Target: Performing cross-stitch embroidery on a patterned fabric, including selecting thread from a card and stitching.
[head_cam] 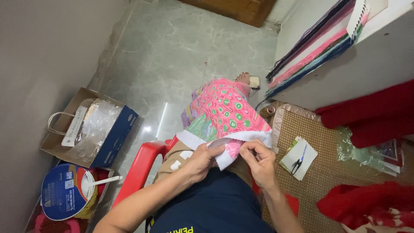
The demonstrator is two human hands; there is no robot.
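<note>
Together, the left hand [202, 160] and right hand [258, 159] pinch the white near edge of the pink green-dotted embroidered cloth [224, 113], which runs lengthwise away over the lap.

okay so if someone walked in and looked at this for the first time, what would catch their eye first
Probably the bright pink embroidered cloth with green spots, draped over the person's lap at the centre, its white edge pinched by the left hand and right hand. Next, the hanging bundle of coloured threads at upper right. Small black scissors lie on a card on the woven mat to the right.
</note>
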